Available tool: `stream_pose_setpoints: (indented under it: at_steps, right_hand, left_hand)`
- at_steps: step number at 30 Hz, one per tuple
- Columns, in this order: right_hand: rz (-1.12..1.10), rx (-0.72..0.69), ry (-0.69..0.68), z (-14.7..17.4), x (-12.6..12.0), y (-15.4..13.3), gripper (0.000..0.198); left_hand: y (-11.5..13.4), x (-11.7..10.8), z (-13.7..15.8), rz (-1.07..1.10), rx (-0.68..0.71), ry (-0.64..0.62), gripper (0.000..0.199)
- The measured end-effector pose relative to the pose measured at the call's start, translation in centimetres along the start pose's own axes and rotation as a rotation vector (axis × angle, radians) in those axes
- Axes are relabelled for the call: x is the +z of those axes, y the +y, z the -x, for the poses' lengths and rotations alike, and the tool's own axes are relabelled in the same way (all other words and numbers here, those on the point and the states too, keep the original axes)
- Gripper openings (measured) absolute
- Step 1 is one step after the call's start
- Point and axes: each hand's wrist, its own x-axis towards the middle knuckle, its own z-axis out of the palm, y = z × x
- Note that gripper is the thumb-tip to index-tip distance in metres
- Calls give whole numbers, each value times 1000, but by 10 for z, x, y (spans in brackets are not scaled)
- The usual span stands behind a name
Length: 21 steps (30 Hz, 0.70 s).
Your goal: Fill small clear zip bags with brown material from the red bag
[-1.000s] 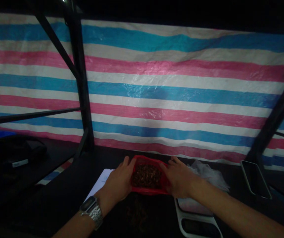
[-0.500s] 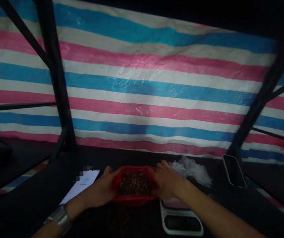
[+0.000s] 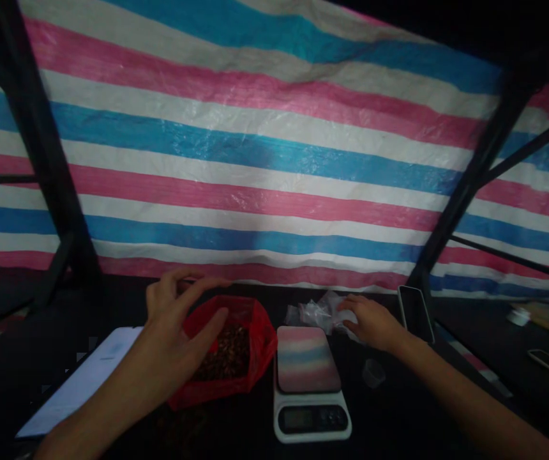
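Note:
A red plastic bag [image 3: 250, 348] full of small brown pieces lies open on the dark table. My left hand [image 3: 173, 319] hovers over its left rim with fingers spread, thumb dipping toward the contents, holding nothing. My right hand [image 3: 373, 322] rests on a crumpled pile of clear plastic bags [image 3: 315, 312] to the right of the red bag; whether it grips one is unclear. A white kitchen scale [image 3: 310, 396] with a shiny platform stands between my two hands.
A white sheet of paper [image 3: 80, 383] lies at the left. A phone [image 3: 415, 313] leans against a black frame post [image 3: 466, 185] on the right. A small clear cap [image 3: 374, 372] sits beside the scale. A striped tarp [image 3: 255, 140] hangs behind.
Both hands let go of the red bag's sides. My left hand rose above its rim and my right hand moved right onto the clear bags. The view shifted, uncovering the scale.

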Motion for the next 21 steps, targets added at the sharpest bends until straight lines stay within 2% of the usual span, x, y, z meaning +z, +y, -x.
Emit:
stream_pose_setpoints:
  at_steps: [4, 9, 10, 11, 12, 13, 14, 18, 21]
  right_hand:
    - [37, 5, -3, -8, 7, -3, 20]
    - [-52, 26, 148, 2, -20, -25, 30]
    - [-100, 7, 173, 7, -26, -36, 32]
    - [-153, -24, 189, 14, -32, -49, 33]
    - [-224, -65, 200, 21, -37, -63, 33]
    - [-382, -111, 219, 29, -40, -78, 32]
    - [-490, -142, 228, 37, -42, -92, 32]
    - [-562, -175, 245, 60, -40, -132, 28]
    - [-558, -182, 290, 66, -36, -142, 22]
  left_hand:
    - [34, 25, 11, 50, 27, -98, 25]
    - [63, 46, 25, 243, 49, -263, 29]
    - [69, 51, 26, 272, 37, -319, 34]
    - [76, 56, 26, 286, 32, -350, 49]
    - [82, 63, 27, 306, 25, -400, 71]
    - [87, 69, 28, 337, 14, -449, 86]
    - [91, 75, 30, 368, -22, -455, 93]
    - [94, 84, 46, 496, -158, -385, 67]
    - [86, 75, 57, 573, -131, -394, 56]
